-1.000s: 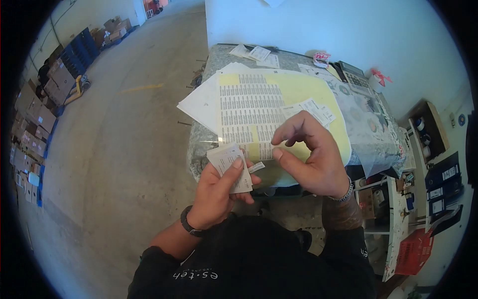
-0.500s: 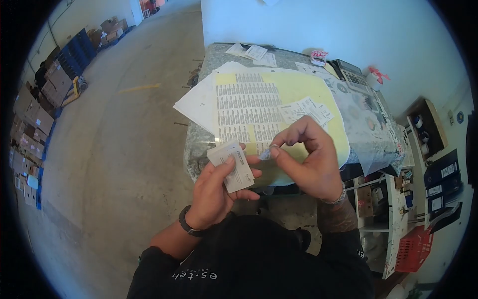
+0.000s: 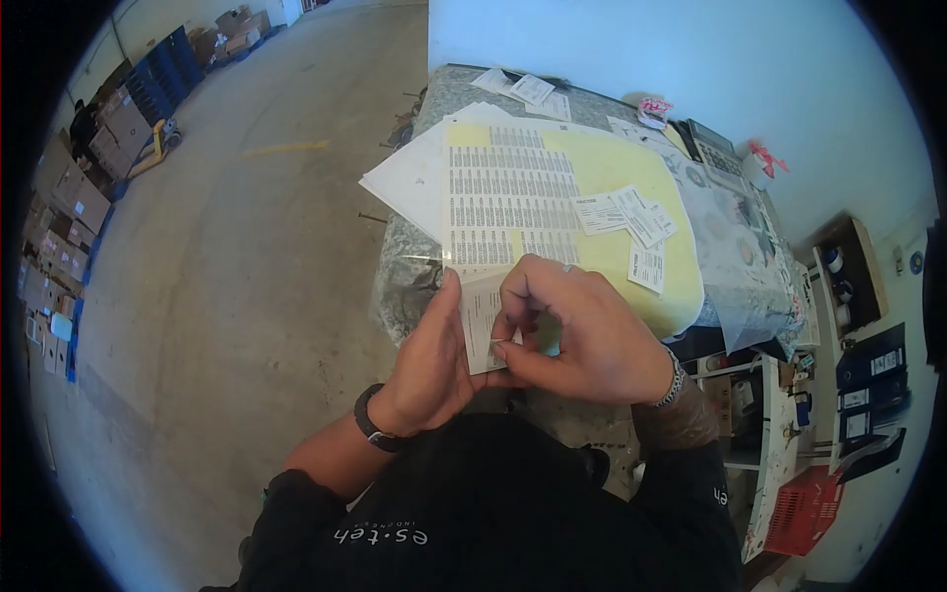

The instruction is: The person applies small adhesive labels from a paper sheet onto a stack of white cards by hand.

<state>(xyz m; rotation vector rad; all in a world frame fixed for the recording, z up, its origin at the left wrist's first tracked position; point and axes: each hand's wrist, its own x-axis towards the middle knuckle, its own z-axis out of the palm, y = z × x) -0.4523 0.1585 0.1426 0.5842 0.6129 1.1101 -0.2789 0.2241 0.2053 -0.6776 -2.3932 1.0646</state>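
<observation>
Cards on sheet, calculator beyond (rightward)

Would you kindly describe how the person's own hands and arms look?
The left hand and right hand are bare. A dark wristband circles the left wrist, a silvery chain bracelet the right. The sleeves are black, with white lettering on the right one.

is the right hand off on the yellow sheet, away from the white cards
No, the right hand is bent over the small white printed cards in the left hand.
</observation>
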